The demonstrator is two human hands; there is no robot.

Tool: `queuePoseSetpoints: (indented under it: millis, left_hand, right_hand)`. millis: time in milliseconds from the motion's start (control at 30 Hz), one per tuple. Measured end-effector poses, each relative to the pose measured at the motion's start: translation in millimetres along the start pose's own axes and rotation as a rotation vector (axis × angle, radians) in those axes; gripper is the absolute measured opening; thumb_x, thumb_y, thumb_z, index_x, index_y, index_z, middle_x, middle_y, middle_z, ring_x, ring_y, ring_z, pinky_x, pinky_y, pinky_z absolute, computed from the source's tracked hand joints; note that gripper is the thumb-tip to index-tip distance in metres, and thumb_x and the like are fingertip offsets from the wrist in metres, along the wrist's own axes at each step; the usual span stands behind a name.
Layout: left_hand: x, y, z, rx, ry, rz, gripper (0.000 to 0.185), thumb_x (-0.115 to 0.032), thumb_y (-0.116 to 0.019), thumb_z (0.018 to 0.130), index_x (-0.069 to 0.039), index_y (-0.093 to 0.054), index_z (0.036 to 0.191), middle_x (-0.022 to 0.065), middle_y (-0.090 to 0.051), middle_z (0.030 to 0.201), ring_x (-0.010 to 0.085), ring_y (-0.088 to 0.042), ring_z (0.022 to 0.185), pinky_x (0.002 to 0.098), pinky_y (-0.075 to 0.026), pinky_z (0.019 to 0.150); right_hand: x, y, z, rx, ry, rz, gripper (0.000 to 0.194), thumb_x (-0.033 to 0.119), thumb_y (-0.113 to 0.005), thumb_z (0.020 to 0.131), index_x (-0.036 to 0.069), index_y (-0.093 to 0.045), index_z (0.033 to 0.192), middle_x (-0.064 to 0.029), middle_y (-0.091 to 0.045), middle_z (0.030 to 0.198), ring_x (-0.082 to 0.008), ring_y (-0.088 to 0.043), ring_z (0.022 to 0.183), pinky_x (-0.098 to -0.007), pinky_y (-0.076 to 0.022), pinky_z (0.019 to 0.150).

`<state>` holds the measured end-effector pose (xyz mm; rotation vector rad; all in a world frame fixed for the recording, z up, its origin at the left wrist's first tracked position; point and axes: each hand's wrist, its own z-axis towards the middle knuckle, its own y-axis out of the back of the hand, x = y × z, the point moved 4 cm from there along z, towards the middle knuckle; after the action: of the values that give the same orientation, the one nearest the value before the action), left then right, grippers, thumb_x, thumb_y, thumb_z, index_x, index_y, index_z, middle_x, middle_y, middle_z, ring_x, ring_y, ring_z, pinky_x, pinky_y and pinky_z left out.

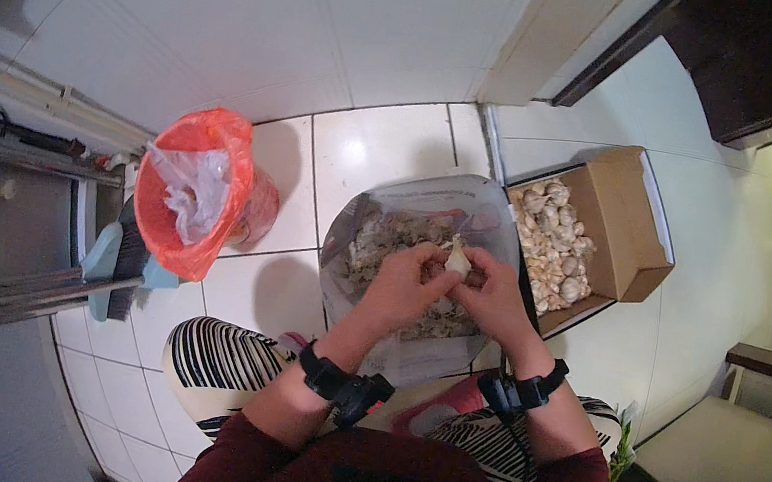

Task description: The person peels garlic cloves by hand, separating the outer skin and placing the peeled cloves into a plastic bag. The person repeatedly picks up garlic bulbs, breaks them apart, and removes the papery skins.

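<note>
Between the fingers of both hands is a pale garlic bulb (458, 258), its stem end pointing away from me. My left hand (412, 275) grips it from the left, and my right hand (495, 292) pinches it from the right. Both are held over a plastic-lined bin (397, 360) that contains a heap of grey-brown papery scraps (390, 242). Just right of the bin, a cardboard box (597, 221) with a raised flap holds many garlic bulbs (561, 235). My fingers cover part of the bulb's lower side.
A bin lined with a red plastic bag (193, 191) stands at the left, with a crumpled clear bag (201, 189) inside. Brooms with grey-blue heads (117, 266) lean at the far left. A white wall (241, 6) rises ahead. Green leaves (622, 452) show beside my right knee.
</note>
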<state>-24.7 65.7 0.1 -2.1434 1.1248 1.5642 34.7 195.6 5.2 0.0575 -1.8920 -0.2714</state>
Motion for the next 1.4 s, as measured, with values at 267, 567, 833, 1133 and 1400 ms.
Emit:
queuePoseSetpoints:
  millis: [267,567,833,1133,1400]
  left_hand:
    - [14.2,19.5,-13.8,0.123,0.080,-0.333,0.027,-0.019,-0.059,0.085,0.003,-0.057,0.100,0.0052,-0.061,0.074,0.0105,-0.059,0.061,0.0255,-0.049,0.055]
    - [16.7,33.9,-16.4,-0.238,-0.158,-0.023,0.024,-0.020,-0.064,0.078,0.004,-0.063,0.078,0.0112,-0.059,0.066,0.0186,-0.059,0.060,0.0311,-0.046,0.055]
    - [1.2,30.0,-29.5,-0.525,-0.414,0.154,0.015,-0.015,-0.062,0.079,-0.001,-0.061,0.072,0.0134,-0.055,0.068,0.0308,-0.056,0.059,0.0361,-0.044,0.054]
    - [19.9,24.6,-22.0,-0.271,-0.109,0.456,0.013,-0.014,-0.060,0.079,-0.001,-0.060,0.084,0.0164,-0.055,0.074,0.0337,-0.059,0.074,0.0428,-0.047,0.065]
    - [12.1,39.0,-27.3,-0.505,-0.268,0.248,0.020,-0.013,-0.062,0.078,0.000,-0.062,0.093,0.0151,-0.058,0.091,0.0318,-0.059,0.083,0.0397,-0.048,0.071]
  right_hand:
    - [10.5,-21.5,0.4,0.063,0.032,-0.193,0.033,0.009,-0.068,0.074,0.001,-0.059,0.105,-0.0106,-0.065,0.083,-0.0155,-0.063,0.073,-0.0273,-0.0493,0.064]
    - [36.6,-38.2,0.1,0.085,0.102,-0.550,0.034,0.014,-0.069,0.070,0.004,-0.060,0.101,-0.0164,-0.062,0.080,-0.0321,-0.061,0.068,-0.0364,-0.0486,0.060]
    - [29.1,-39.5,4.7,0.012,0.001,-0.528,0.030,0.013,-0.068,0.069,0.001,-0.060,0.095,-0.0190,-0.061,0.079,-0.0328,-0.060,0.068,-0.0363,-0.0468,0.059]
    - [7.9,-22.6,12.6,-0.007,-0.160,0.260,0.033,0.000,-0.058,0.080,0.000,-0.052,0.113,-0.0047,-0.062,0.094,-0.0159,-0.062,0.076,-0.0277,-0.0519,0.068]
    - [4.9,-23.2,15.6,0.037,-0.194,0.444,0.034,0.000,-0.060,0.082,0.002,-0.052,0.115,-0.0054,-0.060,0.104,-0.0119,-0.061,0.087,-0.0270,-0.0510,0.074]
